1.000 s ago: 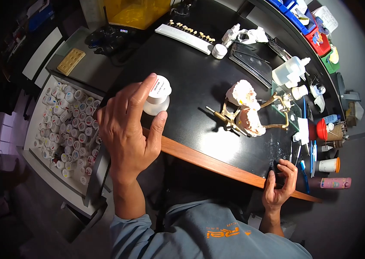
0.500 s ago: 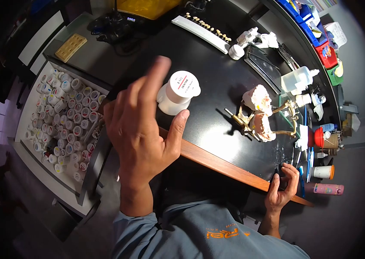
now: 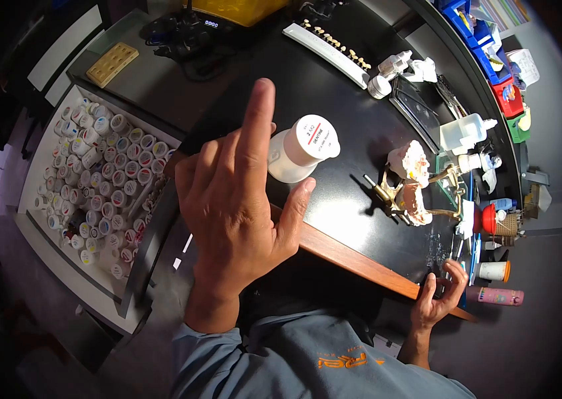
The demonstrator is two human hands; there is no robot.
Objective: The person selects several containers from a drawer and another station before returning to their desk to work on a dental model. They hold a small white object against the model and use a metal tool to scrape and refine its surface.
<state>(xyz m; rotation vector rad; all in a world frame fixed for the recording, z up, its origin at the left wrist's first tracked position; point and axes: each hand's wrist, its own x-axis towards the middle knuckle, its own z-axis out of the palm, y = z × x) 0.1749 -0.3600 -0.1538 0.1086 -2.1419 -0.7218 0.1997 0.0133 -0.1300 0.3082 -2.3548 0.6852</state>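
Our left hand (image 3: 234,213) has its thumb and pointing finger spread, the white jar (image 3: 314,138) just to its right, and we can't tell if it grips, so we should hold the sides softly without tipping.

White lid (image 3: 314,137) close to you: "DENTINE" in black, a short code beginning with "2" above it, the code's other characters unclear, smaller print beneath too fine to read. Dark box (image 3: 213,28) at your far left: lit digits, apparently "0000". Your grey shirt (image 3: 281,352): orange letters that look like "Rei", partly lost in folds; lid labels on the jars (image 3: 105,179) in the drawer, too small to make out.
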